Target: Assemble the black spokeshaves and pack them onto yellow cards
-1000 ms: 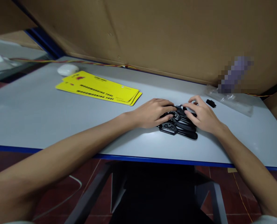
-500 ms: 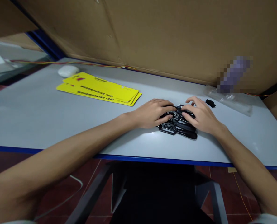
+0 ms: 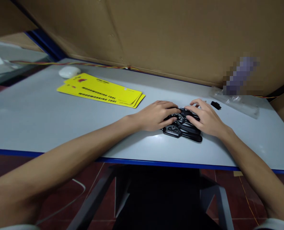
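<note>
Black tools (image 3: 192, 137) overlapped on the bench (image 3: 60, 127)

They lie around 4 o'clock from the bench's middle, within easy reach of both hands. The left hand (image 3: 158, 115) bends its fingers loosely over the heads, seemingly to steady them; the right hand (image 3: 207, 118), half-curled with thumb and forefinger apart, is at the handles. Whether either grips, I cannot tell.

At least three tools show. From them, at 10 o'clock: two or more yellow cards (image 3: 101, 91), stacked flat perhaps to save room, and one white rounded object (image 3: 70, 72). Towards 2 o'clock: one small black piece (image 3: 216, 105), one clear bag (image 3: 247, 109).
</note>
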Demonstrator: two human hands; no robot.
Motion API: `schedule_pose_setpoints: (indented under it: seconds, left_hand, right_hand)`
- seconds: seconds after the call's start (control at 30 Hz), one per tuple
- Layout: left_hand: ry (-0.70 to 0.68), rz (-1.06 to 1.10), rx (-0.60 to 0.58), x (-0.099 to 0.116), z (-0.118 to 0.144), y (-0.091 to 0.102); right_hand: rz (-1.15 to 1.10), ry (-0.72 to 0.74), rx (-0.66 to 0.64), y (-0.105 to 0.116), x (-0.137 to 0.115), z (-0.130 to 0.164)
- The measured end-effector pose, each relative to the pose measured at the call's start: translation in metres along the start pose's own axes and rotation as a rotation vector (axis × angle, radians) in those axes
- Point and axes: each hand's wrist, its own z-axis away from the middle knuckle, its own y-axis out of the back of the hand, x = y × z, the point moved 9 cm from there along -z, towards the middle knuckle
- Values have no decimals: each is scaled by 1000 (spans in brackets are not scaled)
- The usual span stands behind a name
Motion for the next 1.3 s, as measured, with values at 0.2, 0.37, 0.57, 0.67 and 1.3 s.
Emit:
schedule_pose_setpoints:
  seconds: [0.2, 0.37, 0.57, 0.67, 1.3]
  left_hand:
    - [-2, 3, 3, 0, 0, 0]
    - [-7, -11, -13, 1, 0, 0]
    - [-4, -17, -14, 0, 0, 0]
    - [1, -16, -20, 0, 0, 0]
    - [-3, -31, -23, 0, 0, -2]
  right_hand:
    - [-30, 51, -11, 1, -7, 0]
    - [-53, 60, 15, 5, -7, 0]
    - [-23, 61, 35, 6, -8, 0]
    - [-5, 51, 63, 9, -6, -1]
    - [-11, 47, -7, -2, -6, -2]
